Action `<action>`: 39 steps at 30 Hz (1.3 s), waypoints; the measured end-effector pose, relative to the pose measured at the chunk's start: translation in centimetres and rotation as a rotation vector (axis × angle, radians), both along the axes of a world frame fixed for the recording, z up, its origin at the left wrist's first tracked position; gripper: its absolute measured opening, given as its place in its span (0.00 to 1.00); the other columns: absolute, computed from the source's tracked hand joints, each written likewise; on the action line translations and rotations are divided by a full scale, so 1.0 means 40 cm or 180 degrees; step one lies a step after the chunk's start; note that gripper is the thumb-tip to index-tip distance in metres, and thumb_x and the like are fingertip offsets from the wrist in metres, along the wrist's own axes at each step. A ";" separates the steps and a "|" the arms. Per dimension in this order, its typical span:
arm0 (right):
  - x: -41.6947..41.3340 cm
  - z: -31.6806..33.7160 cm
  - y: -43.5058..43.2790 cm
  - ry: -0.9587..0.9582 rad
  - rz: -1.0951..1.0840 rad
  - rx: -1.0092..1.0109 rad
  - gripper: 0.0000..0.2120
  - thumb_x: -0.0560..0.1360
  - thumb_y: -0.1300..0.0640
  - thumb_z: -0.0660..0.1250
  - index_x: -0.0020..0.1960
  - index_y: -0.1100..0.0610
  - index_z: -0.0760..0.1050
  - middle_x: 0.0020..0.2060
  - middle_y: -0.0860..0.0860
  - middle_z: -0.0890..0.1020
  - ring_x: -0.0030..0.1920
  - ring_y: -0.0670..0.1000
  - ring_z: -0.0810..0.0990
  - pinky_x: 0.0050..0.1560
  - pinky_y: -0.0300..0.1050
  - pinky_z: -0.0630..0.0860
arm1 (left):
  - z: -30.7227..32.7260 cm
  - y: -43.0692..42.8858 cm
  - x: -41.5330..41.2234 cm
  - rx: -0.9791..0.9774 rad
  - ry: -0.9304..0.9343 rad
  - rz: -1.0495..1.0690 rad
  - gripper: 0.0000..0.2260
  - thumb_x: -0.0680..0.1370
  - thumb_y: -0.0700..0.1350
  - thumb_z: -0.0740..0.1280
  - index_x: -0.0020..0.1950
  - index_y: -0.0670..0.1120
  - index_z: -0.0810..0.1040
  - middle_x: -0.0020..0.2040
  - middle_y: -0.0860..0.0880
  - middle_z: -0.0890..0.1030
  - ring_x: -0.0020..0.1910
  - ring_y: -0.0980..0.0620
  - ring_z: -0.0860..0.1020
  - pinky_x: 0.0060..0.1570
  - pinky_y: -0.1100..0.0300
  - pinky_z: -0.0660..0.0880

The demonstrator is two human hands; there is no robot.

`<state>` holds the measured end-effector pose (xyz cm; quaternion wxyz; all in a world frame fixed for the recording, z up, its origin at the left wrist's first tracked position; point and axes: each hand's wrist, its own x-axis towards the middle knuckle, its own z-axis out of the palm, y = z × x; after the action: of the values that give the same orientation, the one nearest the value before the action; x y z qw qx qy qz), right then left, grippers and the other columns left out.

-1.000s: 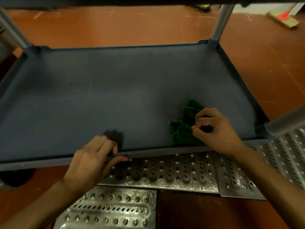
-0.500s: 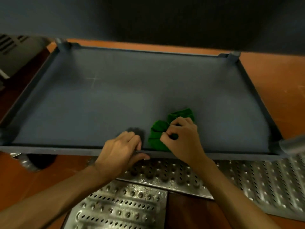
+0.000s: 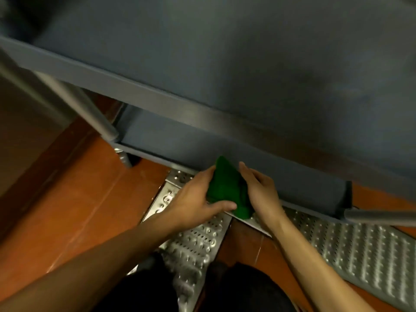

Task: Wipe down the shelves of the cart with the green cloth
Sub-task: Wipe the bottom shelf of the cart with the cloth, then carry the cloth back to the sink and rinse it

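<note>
Green, bunched and soft, the crumpled green cloth (image 3: 227, 188) sits between your two hands at the front lip of the dark grey lower cart shelf (image 3: 175, 143), its lower end hanging past the lip over the perforated metal floor grating (image 3: 195, 242). Your left hand (image 3: 195, 199) cups it from the left with the thumb stretched under it and the fingers curled round its far side. Your right hand (image 3: 258, 190) presses in from the right, fingers together and laid flat against the fabric. So the cloth is pinched between two palms; neither hand wraps right round it.

That is the weak point. If you ease either hand off before the other closes, the wad likely slides off the lip onto the grating and picks up dirt. The grey upper cart shelf (image 3: 225, 64) hangs close above your knuckles and hides most of the lower shelf, so a blind sweep may miss the back corners or knock your hand on its edge. Bunched this tight, the cloth probably wipes only a narrow strip.
</note>
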<state>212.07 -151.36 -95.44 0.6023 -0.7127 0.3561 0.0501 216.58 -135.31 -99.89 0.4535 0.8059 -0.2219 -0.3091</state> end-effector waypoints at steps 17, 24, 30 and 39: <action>-0.195 0.834 0.254 0.0322 0.2147 0.0164 0.23 0.66 0.50 0.79 0.60 0.41 0.77 0.58 0.39 0.79 0.60 0.38 0.76 0.54 0.35 0.76 | 0.914 0.373 -0.278 -0.1944 0.2193 0.4320 0.15 0.81 0.46 0.64 0.66 0.42 0.75 0.61 0.40 0.82 0.60 0.37 0.80 0.50 0.46 0.81; -0.195 1.130 0.399 -0.0118 0.3367 -0.0333 0.51 0.59 0.39 0.81 0.75 0.38 0.57 0.74 0.37 0.62 0.74 0.38 0.60 0.74 0.46 0.61 | 1.351 0.460 -0.356 -0.2484 0.1843 0.4993 0.20 0.82 0.49 0.60 0.70 0.41 0.73 0.62 0.41 0.82 0.62 0.42 0.81 0.66 0.40 0.73; -0.182 1.389 0.679 -0.0922 0.3560 -0.0197 0.43 0.63 0.45 0.81 0.73 0.38 0.63 0.67 0.34 0.72 0.69 0.40 0.69 0.67 0.46 0.71 | 1.629 0.634 -0.429 -0.3070 0.1482 0.5365 0.23 0.78 0.52 0.60 0.68 0.41 0.75 0.59 0.42 0.84 0.57 0.45 0.84 0.56 0.49 0.80; -0.189 1.635 1.102 -0.1487 0.3762 0.0722 0.25 0.72 0.75 0.65 0.61 0.51 0.77 0.51 0.43 0.84 0.54 0.44 0.82 0.50 0.36 0.77 | 1.761 0.980 -0.618 -0.3098 0.0723 0.5963 0.18 0.77 0.46 0.67 0.67 0.49 0.76 0.61 0.47 0.83 0.58 0.47 0.83 0.55 0.44 0.81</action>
<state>204.52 -107.29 -30.06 0.6064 -0.7126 -0.2446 0.2542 191.87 -96.10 -29.46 0.8025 0.3534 0.4314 0.2122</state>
